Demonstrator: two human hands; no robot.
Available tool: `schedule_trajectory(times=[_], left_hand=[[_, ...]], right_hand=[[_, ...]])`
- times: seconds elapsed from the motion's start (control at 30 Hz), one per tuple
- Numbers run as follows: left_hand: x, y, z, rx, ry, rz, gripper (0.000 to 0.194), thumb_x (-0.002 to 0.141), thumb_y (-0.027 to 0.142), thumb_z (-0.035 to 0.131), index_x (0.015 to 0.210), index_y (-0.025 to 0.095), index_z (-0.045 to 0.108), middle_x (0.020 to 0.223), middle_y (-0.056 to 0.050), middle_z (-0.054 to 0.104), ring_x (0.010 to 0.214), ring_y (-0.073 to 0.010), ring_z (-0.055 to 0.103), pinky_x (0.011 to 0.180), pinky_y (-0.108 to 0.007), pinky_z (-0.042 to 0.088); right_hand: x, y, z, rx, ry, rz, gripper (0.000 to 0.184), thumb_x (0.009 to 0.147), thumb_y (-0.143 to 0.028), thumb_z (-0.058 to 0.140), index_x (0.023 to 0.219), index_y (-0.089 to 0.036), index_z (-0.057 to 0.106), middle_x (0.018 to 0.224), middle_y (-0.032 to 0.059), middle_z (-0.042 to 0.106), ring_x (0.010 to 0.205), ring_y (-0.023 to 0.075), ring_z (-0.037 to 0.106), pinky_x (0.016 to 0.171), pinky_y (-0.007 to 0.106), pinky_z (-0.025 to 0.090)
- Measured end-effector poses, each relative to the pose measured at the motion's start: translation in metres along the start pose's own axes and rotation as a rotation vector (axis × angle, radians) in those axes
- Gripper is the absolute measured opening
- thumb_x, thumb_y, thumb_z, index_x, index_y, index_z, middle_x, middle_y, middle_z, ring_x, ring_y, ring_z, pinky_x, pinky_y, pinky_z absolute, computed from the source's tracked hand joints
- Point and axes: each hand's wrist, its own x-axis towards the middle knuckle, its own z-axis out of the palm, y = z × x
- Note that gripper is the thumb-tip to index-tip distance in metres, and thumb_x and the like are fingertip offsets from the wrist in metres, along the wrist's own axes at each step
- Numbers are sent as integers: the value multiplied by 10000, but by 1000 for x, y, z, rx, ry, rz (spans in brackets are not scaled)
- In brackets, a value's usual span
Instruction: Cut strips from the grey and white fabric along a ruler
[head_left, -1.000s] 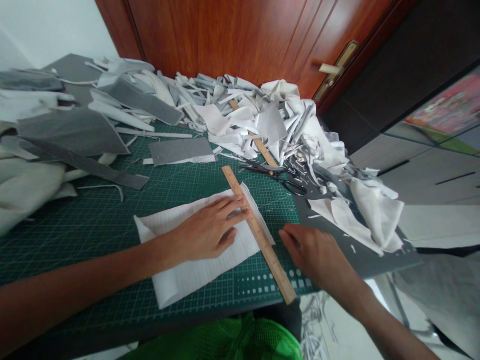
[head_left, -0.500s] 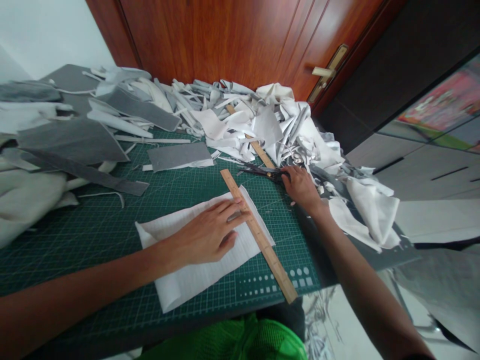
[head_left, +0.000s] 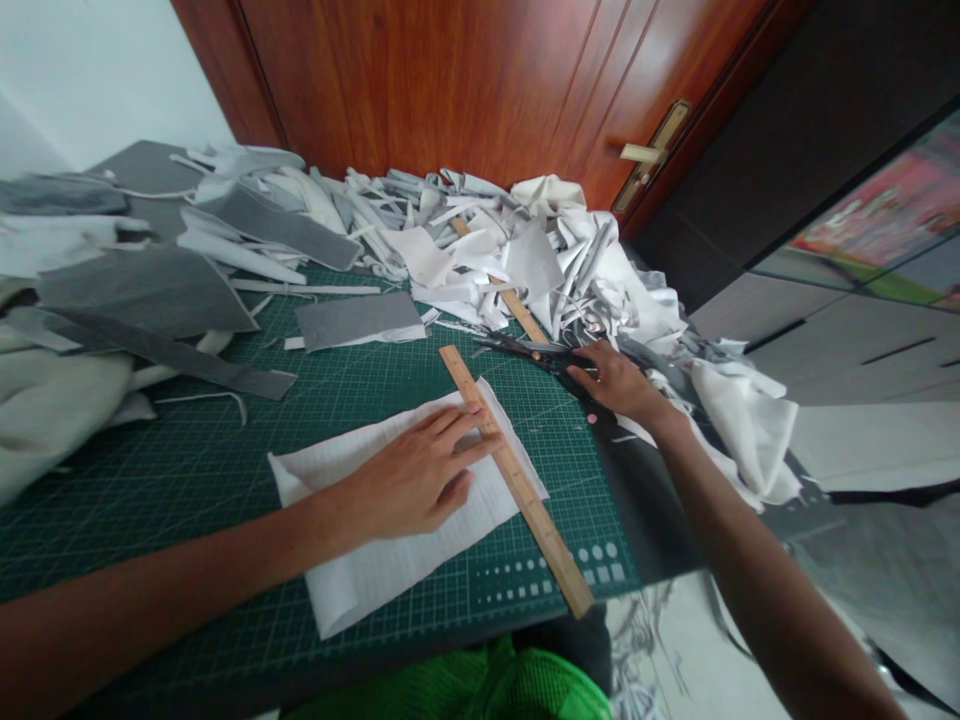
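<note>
A wooden ruler (head_left: 536, 510) lies slantwise across a white piece of fabric (head_left: 431, 535), close to the fabric's right edge. My left hand (head_left: 420, 470) rests flat on the cloth with spread fingers, its fingertips pressing on the ruler. Farther right, my right hand (head_left: 615, 380) curls its fingers at the handles of black scissors (head_left: 535, 354). The scissors lie on the green cutting mat (head_left: 360, 395), blades toward the left. My fingers partly hide the handles.
Grey fabric pieces (head_left: 150, 285) are heaped at the left. White and grey scraps (head_left: 536, 260) pile up along the back, partly covering a second wooden strip (head_left: 521, 312). More white scraps (head_left: 742, 430) lie at the right edge. A wooden door (head_left: 420, 90) stands behind the table.
My right hand has shifted slightly right and toward me along the scissors' handles, uncovering more of them. My left hand, the ruler and the white fabric stay in place.
</note>
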Motion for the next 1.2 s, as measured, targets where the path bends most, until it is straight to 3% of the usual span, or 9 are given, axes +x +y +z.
schedule_trajectory(times=[0.27,0.4,0.5,0.6,0.7,0.83,1.03,1.2], left_hand=[[1,-1,-2,9,18,24,518,1042,192,482,1555,200,552,1572,-165,555,1554,-348,431,1280,-597,391],[2,-2,-2,-9,35,39,520,1038,181,491,1554,210,550,1575,-163,546,1548,-355,433,1268,-606,410],[3,-3,-2,-11,31,46,520,1039,183,495,1555,209,550,1567,-167,546,1537,-356,444,1266,-608,414],[3,-3,-1,-11,35,46,522,1036,189,499,1555,210,547,1563,-162,546,1532,-354,449,1266,-605,416],[3,-2,-1,-5,31,40,515,1042,192,487,1554,195,543,1568,-168,541,1537,-355,442,1269,-606,410],[2,-1,-1,-12,19,31,498,1037,182,480,1530,166,552,1570,-184,541,1547,-357,433,1275,-608,401],[2,1,-1,-4,14,-4,492,1019,196,504,1505,125,529,1602,-197,529,1551,-346,439,1284,-581,394],[2,1,1,4,30,-8,465,1023,215,505,1481,143,543,1584,-179,553,1536,-327,462,1287,-553,395]], right_hand=[[11,-12,-27,-193,-264,83,450,879,-411,728,1247,-151,730,1242,155,767,1154,309,727,1030,429,545],[17,-39,-45,-349,-258,191,488,841,-432,737,1249,-164,721,1165,146,795,1067,336,739,916,423,544],[17,-59,-57,-427,-305,204,382,850,-456,726,1111,-177,746,1101,152,799,1001,336,735,839,408,516],[5,-70,-69,-483,-243,309,334,885,-519,684,963,-201,748,994,146,796,922,317,721,772,386,478],[-26,-75,-81,-444,-179,412,372,913,-574,627,865,-215,710,852,115,771,802,288,709,683,360,435],[-104,-93,-87,-159,-255,428,454,987,-612,470,813,-237,659,761,63,751,707,251,716,607,342,420],[-228,-143,-74,-59,-350,492,319,863,-563,614,898,-276,748,810,76,812,687,292,776,557,351,516],[-263,-167,-77,-40,-408,618,332,900,-585,587,945,-299,749,657,27,747,536,281,739,475,338,492]])
